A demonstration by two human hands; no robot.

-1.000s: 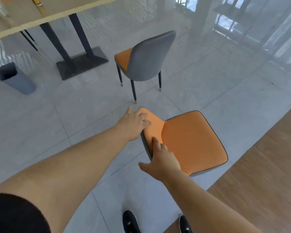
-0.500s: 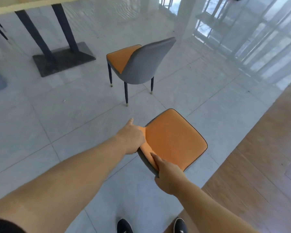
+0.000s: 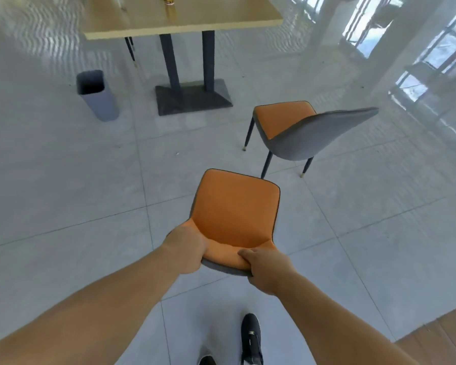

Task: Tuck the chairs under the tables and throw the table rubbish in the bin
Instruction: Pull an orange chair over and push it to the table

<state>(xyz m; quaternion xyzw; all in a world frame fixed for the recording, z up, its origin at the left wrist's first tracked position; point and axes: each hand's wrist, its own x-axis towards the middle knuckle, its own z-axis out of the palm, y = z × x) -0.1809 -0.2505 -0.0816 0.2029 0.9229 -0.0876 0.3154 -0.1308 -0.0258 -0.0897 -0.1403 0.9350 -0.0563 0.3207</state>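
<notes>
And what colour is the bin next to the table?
The bin is grey-blue, seen clearly in the head view.

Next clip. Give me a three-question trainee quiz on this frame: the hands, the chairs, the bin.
1. True or false: both hands grip the backrest of the near chair.
2. Where does the bin stand relative to the table base? A) to its left B) to its right C) on top of it
3. Fill in: the second chair stands ___ the table, not tucked.

Key
1. True: the left hand and right hand clasp its top edge.
2. A
3. clear of
</notes>
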